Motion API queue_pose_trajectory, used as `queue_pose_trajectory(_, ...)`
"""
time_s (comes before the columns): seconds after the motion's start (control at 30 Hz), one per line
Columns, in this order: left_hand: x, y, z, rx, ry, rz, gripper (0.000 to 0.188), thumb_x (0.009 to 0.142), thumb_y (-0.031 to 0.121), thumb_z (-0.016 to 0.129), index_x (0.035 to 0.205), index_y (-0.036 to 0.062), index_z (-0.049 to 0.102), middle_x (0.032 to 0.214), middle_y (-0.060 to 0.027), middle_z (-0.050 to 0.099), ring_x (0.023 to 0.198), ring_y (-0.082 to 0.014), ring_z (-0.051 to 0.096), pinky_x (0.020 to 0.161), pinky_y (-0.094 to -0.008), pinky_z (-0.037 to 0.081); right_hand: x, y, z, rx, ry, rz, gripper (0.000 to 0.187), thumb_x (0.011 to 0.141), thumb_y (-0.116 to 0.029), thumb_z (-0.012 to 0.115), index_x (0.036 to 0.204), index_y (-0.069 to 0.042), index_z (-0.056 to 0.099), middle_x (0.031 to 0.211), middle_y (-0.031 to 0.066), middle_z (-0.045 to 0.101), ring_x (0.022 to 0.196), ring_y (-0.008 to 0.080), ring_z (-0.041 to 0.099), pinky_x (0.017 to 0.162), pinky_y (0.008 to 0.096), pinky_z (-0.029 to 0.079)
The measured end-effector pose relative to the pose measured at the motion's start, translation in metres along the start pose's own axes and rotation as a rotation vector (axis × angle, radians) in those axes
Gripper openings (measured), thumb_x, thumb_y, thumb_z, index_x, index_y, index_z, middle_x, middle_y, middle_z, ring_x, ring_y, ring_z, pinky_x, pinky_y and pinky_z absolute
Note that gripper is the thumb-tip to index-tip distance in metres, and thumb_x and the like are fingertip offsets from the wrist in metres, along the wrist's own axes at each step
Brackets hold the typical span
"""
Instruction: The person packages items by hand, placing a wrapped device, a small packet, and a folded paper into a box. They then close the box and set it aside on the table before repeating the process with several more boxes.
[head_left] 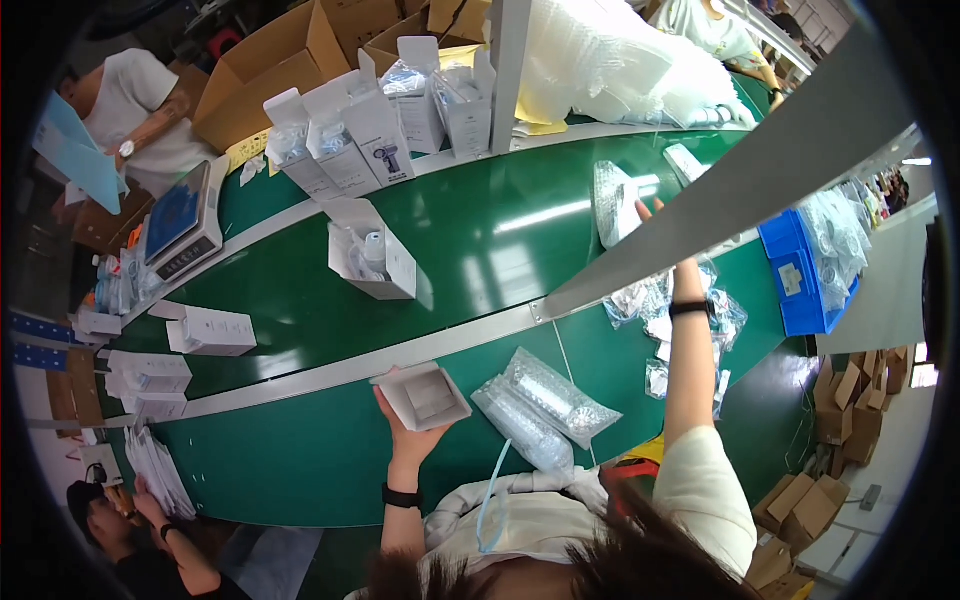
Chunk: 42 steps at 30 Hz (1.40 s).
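My left hand [418, 436] is closed round a small white box [437, 398], its open top showing a bare interior. Beside it on the green table lie two bubble-wrapped packs [563, 398]. My right arm stretches over the bench to the far right. Only the fingertips of my right hand [650, 209] show past the grey metal post; they look spread, close to another bubble-wrapped pack [612, 205]. The post hides the palm. Under my right forearm lies a pile of small clear-bagged parts [650, 300].
A grey metal post [700, 190] slants across the right side. Open filled boxes stand on the green belt [480, 240], one white box [372, 250] in its middle. A blue bin [800, 285] with bubble bags sits at the right. Other people work at the left and far side.
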<state>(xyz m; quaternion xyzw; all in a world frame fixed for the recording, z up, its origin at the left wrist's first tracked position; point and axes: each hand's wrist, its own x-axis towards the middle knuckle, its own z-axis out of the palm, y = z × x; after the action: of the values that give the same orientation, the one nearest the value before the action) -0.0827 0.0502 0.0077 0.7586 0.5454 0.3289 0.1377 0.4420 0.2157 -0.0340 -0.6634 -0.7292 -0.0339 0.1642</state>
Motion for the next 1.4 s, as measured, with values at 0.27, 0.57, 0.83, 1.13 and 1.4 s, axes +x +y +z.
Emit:
queue_pose_trajectory(0.27, -0.020, 0.003, -0.023, -0.449, 0.291, -0.069, 0.105, 0.054, 0.023, 0.082, 0.132, 0.0172, 0.012, 0.132, -0.0214, 0.022, 0.115, -0.0372, 0.037, 0.094, -0.0477, 0.032, 0.081, -0.051, 0.098, 0.383, -0.181, 0.719, 0.088, 0.063, -0.039, 0.069, 0.131, -0.003, 0.028, 0.115, 0.0269, 0.046, 0.100, 0.0341, 0.052, 0.083, 0.0388, 0.043)
queue_pose_trajectory(0.57, -0.008, 0.015, -0.017, -0.231, 0.124, -0.079, 0.081, 0.053, 0.015, 0.082, 0.109, 0.0150, 0.023, 0.128, -0.0252, 0.023, 0.116, -0.0436, 0.032, 0.091, -0.0472, 0.036, -0.094, -0.162, -0.139, 1.658, 0.276, 0.231, 0.041, 0.086, -0.026, 0.047, 0.119, -0.002, 0.042, 0.113, 0.0106, 0.049, 0.101, 0.0200, 0.050, 0.089, 0.0343, 0.041)
queue_pose_trajectory(0.83, -0.013, 0.035, 0.018, -0.431, 0.351, 0.021, 0.072, 0.056, 0.009, 0.080, 0.103, 0.0139, 0.025, 0.127, -0.0273, 0.025, 0.114, -0.0433, 0.035, 0.088, -0.0457, 0.038, -0.096, -0.390, -0.142, 2.008, 0.462, 0.605, 0.061, 0.072, -0.001, 0.063, 0.123, -0.010, 0.030, 0.112, 0.0075, 0.045, 0.102, 0.0198, 0.048, 0.087, 0.0321, 0.041)
queue_pose_trajectory(1.13, -0.046, 0.034, 0.034, -0.447, 0.325, -0.323, 0.072, 0.057, 0.006, 0.079, 0.102, 0.0076, 0.023, 0.118, -0.0243, 0.034, 0.108, -0.0369, 0.041, 0.086, -0.0448, 0.039, -0.107, -0.404, -0.089, 0.530, 0.334, -0.271, 0.045, 0.063, -0.014, 0.071, 0.104, -0.012, 0.053, 0.115, 0.0107, 0.043, 0.113, 0.0341, 0.039, 0.095, 0.0494, 0.029)
queue_pose_trajectory(1.4, -0.070, 0.006, 0.008, -0.430, 0.382, -0.313, 0.078, 0.055, 0.008, 0.081, 0.106, 0.0095, 0.022, 0.110, -0.0131, 0.032, 0.100, -0.0255, 0.044, 0.082, -0.0356, 0.042, -0.097, -0.277, -0.073, 0.667, 0.265, 0.005, 0.017, 0.068, -0.002, 0.062, 0.084, -0.005, 0.057, 0.100, 0.0139, 0.054, 0.100, 0.0274, 0.050, 0.081, 0.0381, 0.041)
